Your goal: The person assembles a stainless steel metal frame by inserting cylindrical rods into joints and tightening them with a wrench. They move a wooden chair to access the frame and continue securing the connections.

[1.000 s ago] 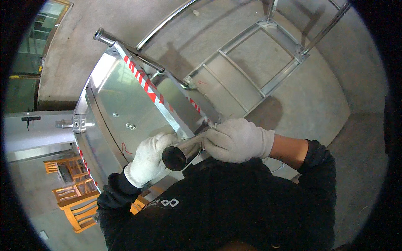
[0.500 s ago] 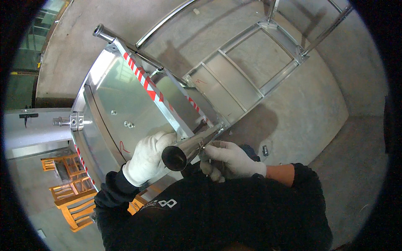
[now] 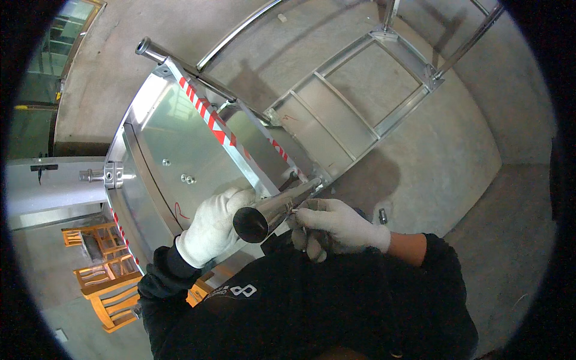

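Your left hand [image 3: 216,227], in a white knit glove, is wrapped against the round tube [image 3: 281,210] next to its open mouth; the grip reads as grasping, though the fingertips are hidden behind the metal. The tube lies directly before your torso, its wall smooth and mirror-bright, its circular end dark inside.

Your right hand [image 3: 342,225], gloved alike with greyed fingers, has thumb and forefinger bunched at the tube's side, by a small bright fitting [image 3: 292,210]. Whether the fitting is actually pinched, I cannot tell; the other fingers curl loosely below.

Meeting the tube is a flat-sided metal rail [image 3: 207,114] in red-and-white striped tape. Beside it spreads a sheet-metal panel [image 3: 180,144], satin and reflective, bearing rounded studs [image 3: 188,179]. Beyond, a rectangular frame [image 3: 399,118] with slim crossbars sits over smooth, mottled concrete [image 3: 438,162]. A short metal cylinder [image 3: 383,216] is near your right wrist. Slatted wooden chairs [image 3: 111,286], orange-brown, stand at far left.
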Tool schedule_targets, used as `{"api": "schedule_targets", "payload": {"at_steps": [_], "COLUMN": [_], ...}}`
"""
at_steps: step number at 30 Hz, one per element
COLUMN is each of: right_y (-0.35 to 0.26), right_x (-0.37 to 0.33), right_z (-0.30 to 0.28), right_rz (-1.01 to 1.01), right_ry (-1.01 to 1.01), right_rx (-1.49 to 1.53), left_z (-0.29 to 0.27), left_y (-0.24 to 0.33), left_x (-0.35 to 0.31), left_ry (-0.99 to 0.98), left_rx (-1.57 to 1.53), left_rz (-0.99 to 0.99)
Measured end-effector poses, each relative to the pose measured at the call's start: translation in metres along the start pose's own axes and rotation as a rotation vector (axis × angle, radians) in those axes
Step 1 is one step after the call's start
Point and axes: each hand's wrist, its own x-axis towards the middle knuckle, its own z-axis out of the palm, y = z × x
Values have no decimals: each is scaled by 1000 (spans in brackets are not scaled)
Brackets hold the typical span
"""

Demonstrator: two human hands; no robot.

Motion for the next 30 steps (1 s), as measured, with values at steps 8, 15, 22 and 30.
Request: {"api": "schedule_targets", "payload": {"at_steps": [8, 15, 22, 30], "right_y": [3, 0, -13, -26], "right_x": [-1, 14, 13, 19], "right_z": [-23, -29, -31, -32], "right_rz": [-887, -1177, -1254, -1489], "right_ry": [307, 269, 185, 108], "right_rx": [-1222, -1644, -1853, -1934], "left_z": [0, 0, 3, 3], "left_y": [-4, -8, -11, -10], "left_x": [2, 2, 0, 1], "left_ry": [-38, -20, 12, -3], "left_rx": [-2, 8, -7, 0], "left_rz": [22, 56, 76, 56]}}
